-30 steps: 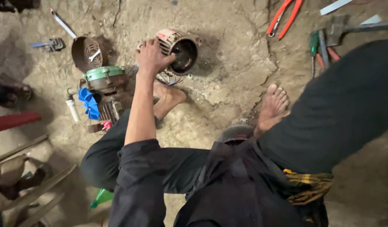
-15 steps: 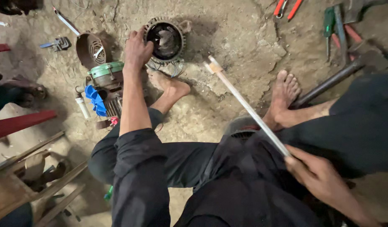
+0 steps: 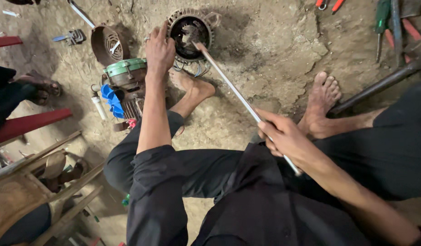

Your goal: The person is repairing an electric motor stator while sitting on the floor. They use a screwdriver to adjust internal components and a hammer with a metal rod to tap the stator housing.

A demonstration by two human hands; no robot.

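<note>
from the head view, my left hand rests with fingers spread on the rim of the round motor housing on the dirt floor (by my foot). my right hand is clenched around a long metal rod, its tip at the housing's opening.

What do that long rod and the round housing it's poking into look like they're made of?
The rod, held in the right hand, looks like bare metal: pale grey with a dull sheen. The motor housing, steadied by the left hand, seems to be cast metal, dark and grimy, with a ribbed rim.
</note>
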